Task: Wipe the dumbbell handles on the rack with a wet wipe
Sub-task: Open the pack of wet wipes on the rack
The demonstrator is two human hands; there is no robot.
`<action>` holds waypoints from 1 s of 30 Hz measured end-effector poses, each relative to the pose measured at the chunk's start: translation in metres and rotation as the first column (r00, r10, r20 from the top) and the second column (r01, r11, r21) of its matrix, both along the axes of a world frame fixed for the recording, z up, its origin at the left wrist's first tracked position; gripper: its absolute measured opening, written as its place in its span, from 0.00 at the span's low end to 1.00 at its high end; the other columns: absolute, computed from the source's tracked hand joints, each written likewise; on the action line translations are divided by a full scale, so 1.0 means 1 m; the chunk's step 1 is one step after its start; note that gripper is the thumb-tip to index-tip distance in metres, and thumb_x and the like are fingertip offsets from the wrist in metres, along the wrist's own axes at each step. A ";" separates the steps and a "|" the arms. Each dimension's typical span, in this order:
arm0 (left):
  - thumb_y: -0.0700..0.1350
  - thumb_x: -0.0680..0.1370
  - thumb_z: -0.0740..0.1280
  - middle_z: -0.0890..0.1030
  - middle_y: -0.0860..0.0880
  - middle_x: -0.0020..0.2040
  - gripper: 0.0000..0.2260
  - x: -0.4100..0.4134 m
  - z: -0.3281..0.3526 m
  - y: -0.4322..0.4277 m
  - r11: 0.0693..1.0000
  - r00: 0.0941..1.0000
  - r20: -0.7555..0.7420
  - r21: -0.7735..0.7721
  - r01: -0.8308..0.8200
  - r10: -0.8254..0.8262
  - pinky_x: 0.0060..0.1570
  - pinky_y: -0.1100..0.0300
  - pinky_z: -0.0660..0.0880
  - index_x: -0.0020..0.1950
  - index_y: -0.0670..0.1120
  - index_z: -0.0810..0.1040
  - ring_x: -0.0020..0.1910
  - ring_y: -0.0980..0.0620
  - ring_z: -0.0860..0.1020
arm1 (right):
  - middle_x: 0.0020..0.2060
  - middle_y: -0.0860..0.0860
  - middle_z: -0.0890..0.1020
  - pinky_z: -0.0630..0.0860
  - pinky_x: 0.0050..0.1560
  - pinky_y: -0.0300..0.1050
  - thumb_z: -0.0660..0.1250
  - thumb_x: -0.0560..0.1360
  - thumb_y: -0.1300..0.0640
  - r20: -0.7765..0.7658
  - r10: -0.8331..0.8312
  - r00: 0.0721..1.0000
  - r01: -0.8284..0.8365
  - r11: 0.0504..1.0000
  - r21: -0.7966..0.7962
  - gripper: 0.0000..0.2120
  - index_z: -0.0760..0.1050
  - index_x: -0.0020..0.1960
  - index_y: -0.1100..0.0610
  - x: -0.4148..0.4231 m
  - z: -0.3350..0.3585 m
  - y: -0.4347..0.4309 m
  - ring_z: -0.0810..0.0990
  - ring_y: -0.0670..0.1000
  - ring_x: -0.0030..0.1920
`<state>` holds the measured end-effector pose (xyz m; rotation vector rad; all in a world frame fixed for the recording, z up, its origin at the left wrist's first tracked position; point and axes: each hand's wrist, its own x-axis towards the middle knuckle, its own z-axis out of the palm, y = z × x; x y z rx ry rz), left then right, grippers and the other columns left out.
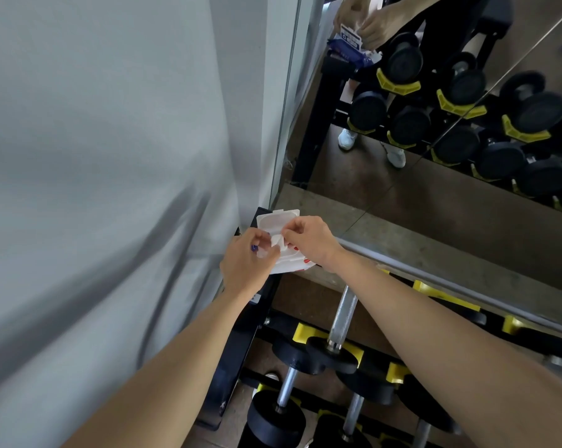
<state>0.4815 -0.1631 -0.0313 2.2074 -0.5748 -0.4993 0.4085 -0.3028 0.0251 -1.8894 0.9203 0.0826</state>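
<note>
A white wet wipe pack [284, 263] with its flip lid [275, 218] raised rests on the top left corner of the black dumbbell rack [241, 344]. My left hand [245, 265] grips the pack's left side. My right hand [308, 239] pinches a white wet wipe [278, 241] at the pack's opening. Below my arms, black dumbbells lie on the rack's yellow cradles, with knurled metal handles [342, 315] showing between their round heads.
A grey wall [95, 156] runs along the left, close to the rack. A wall mirror [451, 92] behind the rack reflects my hands, the pack, the dumbbells and white shoes. Brown floor shows under the rack.
</note>
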 end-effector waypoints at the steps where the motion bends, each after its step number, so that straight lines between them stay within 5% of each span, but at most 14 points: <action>1: 0.55 0.77 0.71 0.80 0.60 0.47 0.06 0.001 -0.001 0.000 1.000 0.999 0.038 0.018 0.019 -0.019 0.44 0.59 0.79 0.52 0.56 0.78 0.48 0.56 0.78 | 0.42 0.53 0.83 0.74 0.34 0.36 0.65 0.81 0.59 -0.010 0.015 1.000 -0.015 1.000 -0.006 0.07 0.81 0.47 0.58 0.000 -0.002 -0.001 0.81 0.51 0.45; 4: 0.56 0.80 0.67 0.81 0.54 0.51 0.08 0.006 -0.004 0.000 0.999 0.999 0.042 0.030 0.016 -0.017 0.45 0.56 0.79 0.54 0.53 0.79 0.50 0.54 0.78 | 0.43 0.53 0.83 0.80 0.43 0.44 0.66 0.79 0.59 -0.017 0.056 0.998 -0.056 0.998 -0.003 0.06 0.82 0.46 0.57 0.000 -0.005 -0.004 0.81 0.53 0.48; 8: 0.54 0.82 0.64 0.80 0.56 0.50 0.07 0.008 0.000 0.000 0.999 0.998 0.035 -0.011 0.048 -0.048 0.39 0.61 0.70 0.55 0.54 0.78 0.49 0.55 0.76 | 0.42 0.46 0.81 0.74 0.44 0.34 0.74 0.75 0.56 -0.009 0.205 0.979 -0.205 0.972 -0.113 0.04 0.80 0.48 0.52 0.000 -0.008 -0.006 0.79 0.44 0.43; 11: 0.56 0.83 0.63 0.79 0.57 0.52 0.08 0.012 -0.004 0.005 0.987 0.982 0.105 0.002 0.161 -0.160 0.40 0.59 0.73 0.57 0.56 0.79 0.51 0.55 0.76 | 0.42 0.48 0.82 0.75 0.45 0.38 0.73 0.76 0.57 0.024 0.178 0.984 -0.173 0.976 -0.134 0.04 0.80 0.44 0.56 0.003 -0.010 -0.007 0.78 0.44 0.43; 17: 0.56 0.78 0.71 0.78 0.56 0.57 0.14 0.014 -0.011 0.007 0.968 0.958 0.165 0.122 0.217 -0.236 0.42 0.53 0.79 0.62 0.56 0.82 0.54 0.53 0.76 | 0.39 0.55 0.78 0.74 0.44 0.46 0.66 0.75 0.63 0.076 -0.027 0.997 0.017 0.991 0.129 0.02 0.75 0.44 0.60 0.000 -0.002 -0.010 0.75 0.50 0.40; 21: 0.57 0.79 0.70 0.79 0.55 0.57 0.13 0.012 -0.006 0.003 0.970 0.961 0.183 0.159 0.182 -0.210 0.40 0.57 0.78 0.62 0.56 0.82 0.54 0.54 0.77 | 0.48 0.59 0.80 0.80 0.53 0.54 0.62 0.78 0.60 0.029 -0.095 0.995 0.086 0.969 0.233 0.02 0.71 0.47 0.56 -0.005 -0.007 -0.010 0.79 0.60 0.50; 24: 0.56 0.78 0.71 0.79 0.55 0.56 0.10 0.007 -0.004 0.000 0.975 0.964 0.198 0.173 0.142 -0.175 0.38 0.59 0.70 0.58 0.56 0.83 0.55 0.52 0.75 | 0.51 0.59 0.80 0.80 0.55 0.58 0.63 0.79 0.58 -0.033 -0.046 0.998 0.050 0.987 0.151 0.03 0.70 0.51 0.56 -0.011 -0.011 -0.009 0.80 0.59 0.51; 28: 0.60 0.79 0.69 0.77 0.56 0.54 0.11 0.003 -0.004 -0.005 0.975 0.975 0.167 0.194 0.112 -0.146 0.39 0.57 0.68 0.54 0.55 0.82 0.55 0.52 0.73 | 0.46 0.46 0.75 0.74 0.40 0.38 0.77 0.71 0.50 0.009 0.105 0.994 -0.103 0.989 -0.101 0.23 0.69 0.58 0.52 -0.016 -0.009 -0.002 0.75 0.46 0.44; 30: 0.63 0.79 0.67 0.76 0.55 0.52 0.14 0.003 -0.003 -0.006 0.972 0.974 0.166 0.203 0.119 -0.154 0.39 0.57 0.70 0.51 0.54 0.82 0.52 0.53 0.73 | 0.44 0.44 0.75 0.71 0.40 0.36 0.78 0.71 0.49 -0.030 0.143 0.989 -0.146 0.972 -0.184 0.22 0.70 0.57 0.51 -0.015 -0.013 0.002 0.75 0.45 0.42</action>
